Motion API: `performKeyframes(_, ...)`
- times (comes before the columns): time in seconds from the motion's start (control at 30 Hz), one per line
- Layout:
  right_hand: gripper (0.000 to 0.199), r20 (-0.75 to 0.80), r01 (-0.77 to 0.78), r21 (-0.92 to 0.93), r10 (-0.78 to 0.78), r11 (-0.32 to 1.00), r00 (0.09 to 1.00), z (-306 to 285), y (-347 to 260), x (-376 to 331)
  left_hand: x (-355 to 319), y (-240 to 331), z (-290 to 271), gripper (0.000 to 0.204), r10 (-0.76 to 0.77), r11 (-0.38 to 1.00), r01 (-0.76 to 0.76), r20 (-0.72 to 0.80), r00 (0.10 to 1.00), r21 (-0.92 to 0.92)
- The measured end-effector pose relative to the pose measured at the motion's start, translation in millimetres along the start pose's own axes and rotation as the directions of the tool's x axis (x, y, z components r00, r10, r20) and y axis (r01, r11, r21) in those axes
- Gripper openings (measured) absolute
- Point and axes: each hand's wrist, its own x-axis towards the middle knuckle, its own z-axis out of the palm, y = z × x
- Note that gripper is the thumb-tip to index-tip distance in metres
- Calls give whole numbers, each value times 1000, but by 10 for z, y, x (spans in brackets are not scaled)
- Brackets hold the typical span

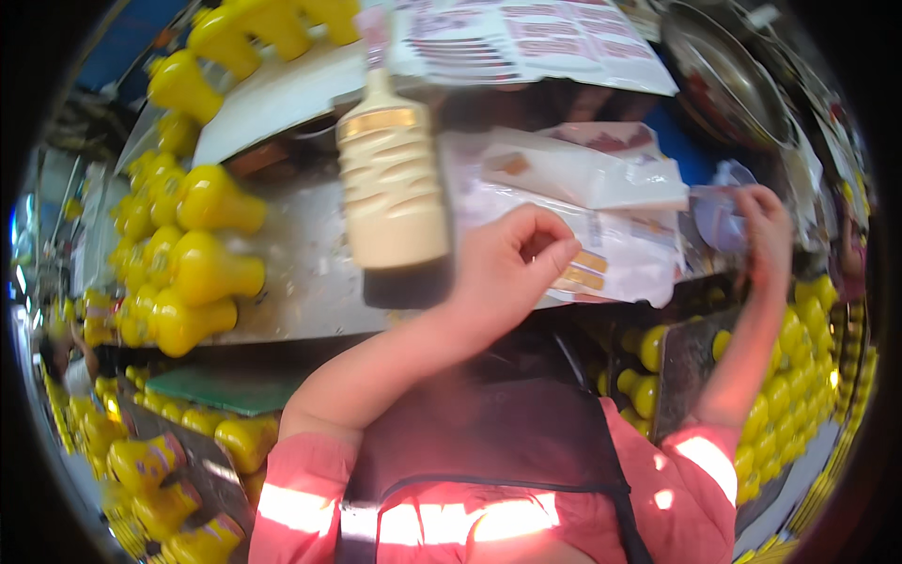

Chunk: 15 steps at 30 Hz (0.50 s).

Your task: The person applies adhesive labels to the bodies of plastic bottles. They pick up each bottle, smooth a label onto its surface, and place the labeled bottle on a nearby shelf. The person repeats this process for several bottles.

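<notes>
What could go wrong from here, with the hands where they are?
The right hand is at the translucent cup, so it might tip it. The left hand looks close to the cream bottle; a sideways sweep could knock it. The overlapping printed sheets appear to reach the table's front edge, so an arm might drag them off.

I wear a dark apron [470,414] over a coral-pink shirt [676,531]; short sleeves [691,470] flank the apron, dark straps [635,526] run from its top corners, and sunlit patches brighten the cloth.
</notes>
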Motion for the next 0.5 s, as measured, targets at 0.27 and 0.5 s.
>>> performKeyframes(0.27,21,-128,-11,-744,-127,668,984,-1032,1177,1268,-568,-335,-1012,72,646,460,-214,-160,746,862)
performKeyframes(0.5,25,36,19,-837,20,548,999,-759,1188,1344,-498,-607,-1277,105,331,724,-62,-267,905,687)
